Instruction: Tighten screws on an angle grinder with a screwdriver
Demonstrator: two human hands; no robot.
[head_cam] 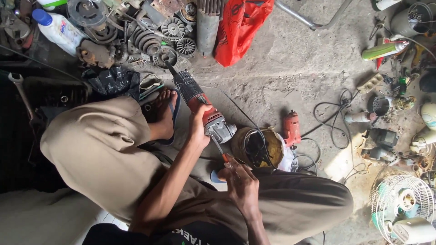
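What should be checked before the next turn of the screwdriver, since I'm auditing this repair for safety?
1. Left hand grips the red and grey angle grinder body: ok.
2. Right hand holds the orange-handled screwdriver: ok.
3. Screwdriver tip seated in the grey gear head: cannot tell.
4. Grinder unplugged: cannot tell.
5. Bare foot in a sandal lies close to the tool: not ok.
6. Loose black cables lie apart from the hands: ok.
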